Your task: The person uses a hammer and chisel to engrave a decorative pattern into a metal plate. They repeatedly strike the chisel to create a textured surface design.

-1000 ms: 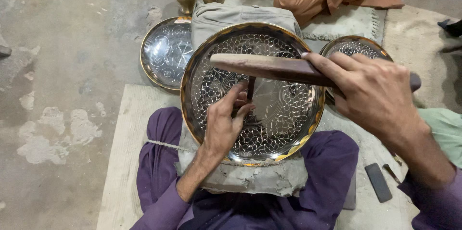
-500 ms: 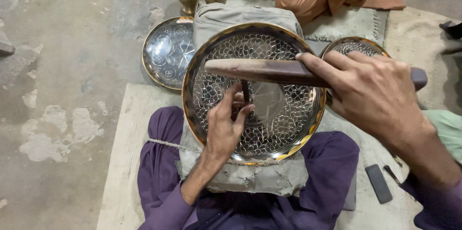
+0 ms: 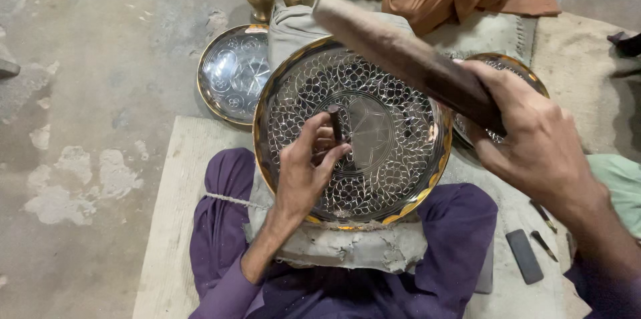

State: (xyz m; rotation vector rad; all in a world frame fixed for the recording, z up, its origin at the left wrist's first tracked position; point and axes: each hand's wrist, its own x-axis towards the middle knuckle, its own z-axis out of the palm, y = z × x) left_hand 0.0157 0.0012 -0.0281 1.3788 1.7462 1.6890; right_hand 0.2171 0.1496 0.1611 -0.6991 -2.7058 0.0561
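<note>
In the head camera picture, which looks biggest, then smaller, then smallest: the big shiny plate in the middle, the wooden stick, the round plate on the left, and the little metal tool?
1. Big patterned plate.
2. Wooden stick, though it is close to the camera, so it may look larger than it is.
3. Left round plate, partly hidden.
4. Small metal tool, held in the left hand.

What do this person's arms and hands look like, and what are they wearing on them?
Both hands are bare: no gloves, and no rings or watch that I can see. The left hand comes out of a loose purple cloth sleeve that ends partway down the forearm. The right hand shows a bare wrist, with the same purple cloth sleeve just visible at the frame's lower corner.
</note>
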